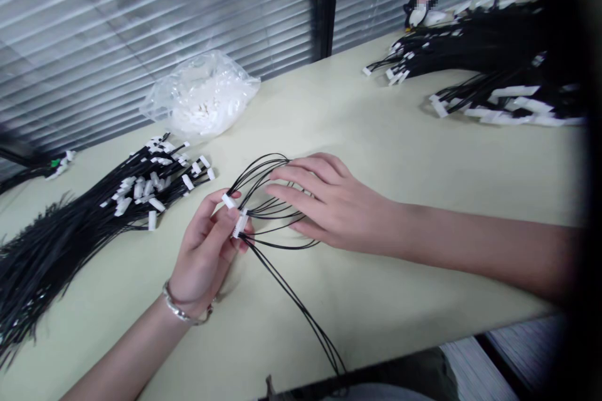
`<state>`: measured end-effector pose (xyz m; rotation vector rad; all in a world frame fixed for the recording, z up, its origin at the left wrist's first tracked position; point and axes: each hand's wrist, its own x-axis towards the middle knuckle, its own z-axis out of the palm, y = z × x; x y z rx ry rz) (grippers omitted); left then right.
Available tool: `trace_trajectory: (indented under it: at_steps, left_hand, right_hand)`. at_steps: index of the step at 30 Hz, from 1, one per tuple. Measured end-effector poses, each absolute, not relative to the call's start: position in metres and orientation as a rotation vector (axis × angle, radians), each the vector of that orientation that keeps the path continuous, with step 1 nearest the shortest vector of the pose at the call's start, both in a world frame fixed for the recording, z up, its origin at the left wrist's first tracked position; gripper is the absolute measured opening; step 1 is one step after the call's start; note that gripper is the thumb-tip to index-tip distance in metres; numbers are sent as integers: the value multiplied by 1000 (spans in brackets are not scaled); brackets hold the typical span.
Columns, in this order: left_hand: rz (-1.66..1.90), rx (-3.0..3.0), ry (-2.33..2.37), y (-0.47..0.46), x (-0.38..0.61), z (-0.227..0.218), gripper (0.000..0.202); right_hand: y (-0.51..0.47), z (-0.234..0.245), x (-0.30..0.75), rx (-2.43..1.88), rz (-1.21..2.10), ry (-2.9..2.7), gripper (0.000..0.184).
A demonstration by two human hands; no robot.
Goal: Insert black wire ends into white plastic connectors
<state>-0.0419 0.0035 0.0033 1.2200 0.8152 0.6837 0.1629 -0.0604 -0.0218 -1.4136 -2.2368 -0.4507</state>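
Observation:
My left hand [207,244], with a silver bracelet at the wrist, is closed on a wire harness, pinching its white plastic connectors [240,223] between thumb and fingers. From these connectors thin black wires [263,208] loop to the right, and several more [301,304] trail down past the table's front edge. Over the looped wires lies my right hand [324,200], its fingers stretched out and slightly apart. The wires pass under its fingers and palm, so part of them is hidden.
A large bundle of black wires [70,244] with white connectors lies at the left. Behind it sits a clear plastic bag [202,97] of small white parts. More harnesses [480,44] and a penguin figure [418,12] are at the back right. Window blinds [141,12] border the table [376,138].

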Motion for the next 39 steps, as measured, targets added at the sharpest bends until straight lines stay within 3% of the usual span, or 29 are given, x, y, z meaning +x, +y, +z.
trace_trajectory:
  at_steps: [13, 33, 39]
  left_hand:
    - [565, 1126, 729, -3, -46, 7, 18]
    - [493, 917, 798, 9, -45, 7, 10]
    - [407, 864, 651, 8, -45, 10, 21]
  right_hand:
    - [-49, -33, 176, -1478, -677, -2137, 46]
    - [-44, -33, 182, -1536, -431, -2144, 41]
    - [-42, -39, 187, -1600, -322, -2146, 42]
